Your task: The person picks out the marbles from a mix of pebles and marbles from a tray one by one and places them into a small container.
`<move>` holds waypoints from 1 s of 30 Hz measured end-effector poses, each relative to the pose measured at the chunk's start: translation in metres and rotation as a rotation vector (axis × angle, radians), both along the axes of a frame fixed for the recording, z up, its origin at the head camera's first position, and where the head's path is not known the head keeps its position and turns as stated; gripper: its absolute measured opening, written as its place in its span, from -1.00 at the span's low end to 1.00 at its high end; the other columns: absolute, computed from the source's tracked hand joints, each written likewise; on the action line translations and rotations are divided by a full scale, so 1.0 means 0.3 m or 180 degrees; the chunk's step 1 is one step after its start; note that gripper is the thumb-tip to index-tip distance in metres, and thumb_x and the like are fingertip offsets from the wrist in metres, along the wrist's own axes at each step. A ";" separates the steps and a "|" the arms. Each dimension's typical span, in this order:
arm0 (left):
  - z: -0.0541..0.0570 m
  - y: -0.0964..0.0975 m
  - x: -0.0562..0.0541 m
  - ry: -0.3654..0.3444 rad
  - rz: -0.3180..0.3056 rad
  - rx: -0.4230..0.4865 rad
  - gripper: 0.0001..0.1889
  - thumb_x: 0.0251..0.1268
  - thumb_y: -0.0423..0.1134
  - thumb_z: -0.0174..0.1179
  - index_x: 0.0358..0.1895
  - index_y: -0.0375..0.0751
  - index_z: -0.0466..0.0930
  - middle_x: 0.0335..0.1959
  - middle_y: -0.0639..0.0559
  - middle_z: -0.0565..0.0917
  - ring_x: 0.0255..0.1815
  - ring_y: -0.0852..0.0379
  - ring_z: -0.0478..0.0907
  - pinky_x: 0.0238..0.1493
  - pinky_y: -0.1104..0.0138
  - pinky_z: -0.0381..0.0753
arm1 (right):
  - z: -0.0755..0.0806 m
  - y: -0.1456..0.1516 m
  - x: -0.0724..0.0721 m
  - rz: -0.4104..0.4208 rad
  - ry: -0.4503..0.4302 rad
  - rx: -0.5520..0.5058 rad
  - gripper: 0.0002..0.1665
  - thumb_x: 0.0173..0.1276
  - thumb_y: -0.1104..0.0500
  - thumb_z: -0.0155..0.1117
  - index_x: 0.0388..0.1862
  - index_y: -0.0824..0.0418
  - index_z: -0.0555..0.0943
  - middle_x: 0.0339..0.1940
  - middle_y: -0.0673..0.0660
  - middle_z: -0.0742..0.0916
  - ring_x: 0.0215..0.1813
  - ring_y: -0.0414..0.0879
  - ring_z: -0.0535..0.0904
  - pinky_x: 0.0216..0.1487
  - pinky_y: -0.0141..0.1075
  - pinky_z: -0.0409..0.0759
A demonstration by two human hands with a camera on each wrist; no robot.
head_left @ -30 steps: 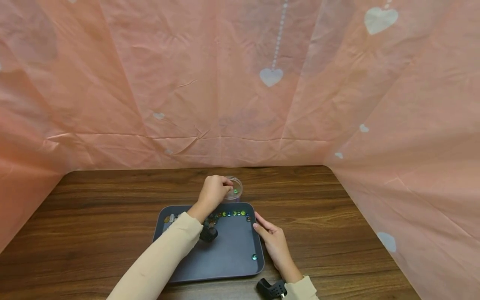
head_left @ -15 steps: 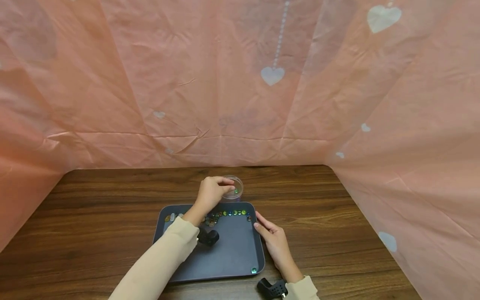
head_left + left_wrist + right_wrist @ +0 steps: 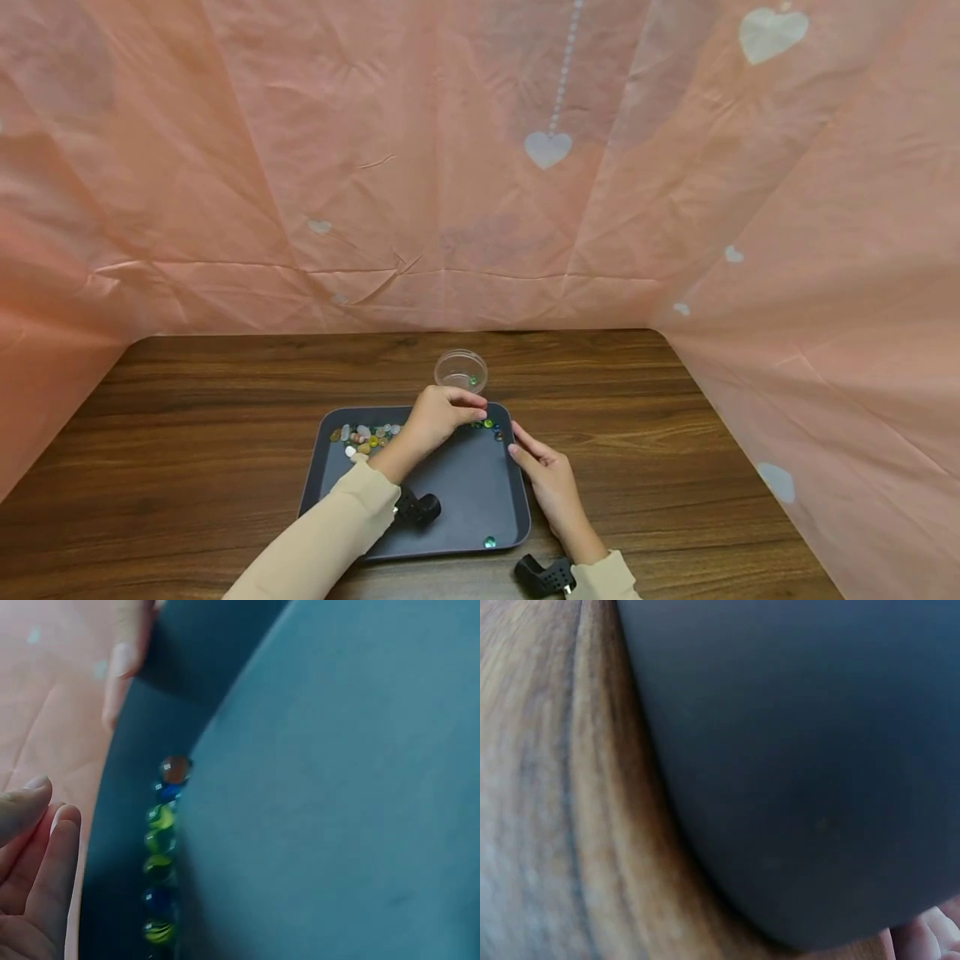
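Observation:
A dark grey tray (image 3: pixel 468 500) lies on the table. My right hand (image 3: pixel 555 489) grips its right side, thumb at the rim and fingers along the outer wall. My left hand (image 3: pixel 441 417) hangs over the tray's far edge. Its thumb and fingertips sit close together, with nothing showing between them in the left wrist view. Beneath that wall runs a row of green, blue and brown marbles (image 3: pixel 159 840). A single teal marble (image 3: pixel 490 542) rests at the near edge. Just beyond the tray stands a clear round cup (image 3: pixel 461 353) with a green marble in it.
Smooth pebbles and marbles (image 3: pixel 374 442) in white, amber and yellow are gathered at the tray's far left. Wood-grain tabletop (image 3: pixel 637 433) surrounds the tray. A pink curtain (image 3: pixel 480 208) with hearts hangs behind and along the sides.
My left hand has come back from the cup to the tray's far edge. The lone teal marble has rolled to the near wall, then left. My right hand has stayed put.

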State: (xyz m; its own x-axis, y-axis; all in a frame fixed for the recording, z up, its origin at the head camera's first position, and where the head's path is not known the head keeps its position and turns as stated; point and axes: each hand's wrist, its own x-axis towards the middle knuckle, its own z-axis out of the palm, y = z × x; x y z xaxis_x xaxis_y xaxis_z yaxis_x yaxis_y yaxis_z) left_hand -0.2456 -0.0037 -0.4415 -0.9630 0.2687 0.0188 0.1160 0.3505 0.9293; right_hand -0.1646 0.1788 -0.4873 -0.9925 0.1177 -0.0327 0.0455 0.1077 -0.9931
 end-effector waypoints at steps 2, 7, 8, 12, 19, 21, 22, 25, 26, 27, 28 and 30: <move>-0.013 0.006 0.004 -0.0011 -0.0037 -0.0035 -0.85 0.12 -0.26 0.46 -0.23 -0.18 0.82 -0.24 -0.06 0.82 -0.31 0.27 0.65 -0.31 0.43 0.59 | -0.001 0.000 -0.001 0.0005 0.0002 -0.0021 -0.51 0.44 0.15 0.26 0.32 0.19 0.55 0.34 0.12 0.59 0.42 -0.02 0.43 0.11 -0.61 0.48; -0.040 0.019 0.013 -0.0035 -0.0073 -0.0087 -0.84 0.12 -0.26 0.46 -0.22 -0.18 0.82 -0.24 -0.05 0.82 -0.30 0.26 0.64 -0.31 0.44 0.58 | -0.005 0.001 -0.003 -0.0004 0.0007 -0.0061 -0.53 0.44 0.19 0.26 0.31 0.21 0.56 0.33 0.13 0.60 0.41 -0.03 0.44 0.12 -0.60 0.48; -0.045 0.021 0.015 -0.0048 -0.0081 -0.0083 -0.84 0.12 -0.26 0.46 -0.21 -0.18 0.82 -0.24 -0.05 0.82 -0.29 0.26 0.65 -0.31 0.44 0.58 | -0.005 0.000 -0.003 -0.0006 0.0004 -0.0061 -0.53 0.44 0.20 0.26 0.31 0.21 0.56 0.32 0.13 0.60 0.41 -0.03 0.44 0.12 -0.60 0.48; -0.056 0.029 0.024 -0.0087 -0.0139 -0.0047 -0.82 0.12 -0.28 0.45 -0.20 -0.22 0.81 -0.26 -0.07 0.82 -0.27 0.23 0.68 -0.29 0.43 0.60 | -0.006 0.000 -0.003 -0.0008 -0.0008 -0.0054 -0.52 0.43 0.20 0.26 0.31 0.21 0.56 0.33 0.14 0.60 0.41 -0.02 0.43 0.11 -0.60 0.48; -0.067 0.044 0.034 -0.0003 -0.0241 -0.0286 -0.84 0.11 -0.26 0.46 -0.22 -0.16 0.82 -0.26 -0.04 0.82 -0.25 0.22 0.68 -0.29 0.41 0.60 | -0.005 0.002 -0.003 0.0011 -0.0030 -0.0126 -0.51 0.44 0.20 0.25 0.32 0.22 0.54 0.34 0.15 0.58 0.42 -0.01 0.43 0.10 -0.59 0.50; -0.070 0.049 0.036 0.0058 -0.0268 -0.0368 -0.85 0.12 -0.26 0.46 -0.22 -0.15 0.82 -0.27 -0.03 0.82 -0.27 0.23 0.68 -0.30 0.42 0.60 | -0.006 0.003 -0.004 0.0012 -0.0042 -0.0150 -0.51 0.43 0.21 0.25 0.32 0.22 0.54 0.35 0.14 0.58 0.42 -0.03 0.43 0.10 -0.59 0.50; -0.072 0.051 0.036 0.0082 -0.0280 -0.0389 -0.85 0.12 -0.26 0.46 -0.23 -0.16 0.82 -0.29 -0.03 0.82 -0.29 0.23 0.68 -0.30 0.42 0.60 | -0.005 0.003 -0.004 0.0011 -0.0041 -0.0152 -0.51 0.43 0.21 0.25 0.32 0.22 0.54 0.35 0.14 0.58 0.42 -0.03 0.42 0.10 -0.58 0.50; -0.076 0.059 0.037 0.0102 -0.0296 -0.0412 -0.85 0.11 -0.27 0.46 -0.24 -0.18 0.82 -0.32 -0.03 0.82 -0.33 0.25 0.67 -0.33 0.42 0.60 | -0.005 0.002 -0.003 0.0016 -0.0051 -0.0185 -0.51 0.43 0.21 0.25 0.32 0.23 0.54 0.35 0.15 0.58 0.41 -0.04 0.44 0.09 -0.56 0.52; -0.077 0.061 0.036 0.0110 -0.0302 -0.0425 -0.85 0.10 -0.27 0.47 -0.24 -0.18 0.82 -0.33 -0.03 0.82 -0.34 0.26 0.67 -0.34 0.43 0.59 | -0.004 0.001 -0.004 0.0020 -0.0051 -0.0195 -0.51 0.43 0.21 0.25 0.32 0.23 0.54 0.35 0.15 0.58 0.40 -0.05 0.44 0.09 -0.56 0.53; -0.079 0.063 0.036 0.0111 -0.0305 -0.0440 -0.85 0.10 -0.27 0.47 -0.24 -0.18 0.82 -0.33 -0.02 0.82 -0.35 0.27 0.66 -0.34 0.43 0.59 | -0.004 0.001 -0.004 0.0023 -0.0058 -0.0210 -0.51 0.43 0.20 0.26 0.32 0.23 0.54 0.35 0.15 0.58 0.39 -0.05 0.45 0.08 -0.55 0.54; -0.080 0.065 0.036 0.0118 -0.0305 -0.0452 -0.85 0.09 -0.28 0.47 -0.25 -0.19 0.82 -0.34 -0.02 0.82 -0.36 0.28 0.65 -0.35 0.44 0.59 | -0.004 0.001 -0.004 0.0028 -0.0061 -0.0223 -0.51 0.43 0.20 0.26 0.33 0.23 0.54 0.35 0.15 0.58 0.39 -0.05 0.46 0.08 -0.54 0.55; -0.081 0.069 0.036 0.0130 -0.0306 -0.0484 -0.85 0.08 -0.30 0.47 -0.26 -0.21 0.82 -0.35 -0.03 0.82 -0.38 0.29 0.64 -0.36 0.44 0.58 | -0.004 0.001 -0.004 0.0038 -0.0064 -0.0246 -0.51 0.43 0.20 0.26 0.32 0.23 0.54 0.35 0.15 0.58 0.38 -0.06 0.47 0.07 -0.53 0.56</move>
State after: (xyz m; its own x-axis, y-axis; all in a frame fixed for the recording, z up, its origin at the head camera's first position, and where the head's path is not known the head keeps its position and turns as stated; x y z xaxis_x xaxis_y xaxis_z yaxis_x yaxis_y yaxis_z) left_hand -0.2348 0.0170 -0.4659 -0.9320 0.3623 0.0097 0.1924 0.4721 0.8603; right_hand -0.1659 0.1790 -0.4885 -0.9929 0.1022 -0.0611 0.0646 0.0314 -0.9974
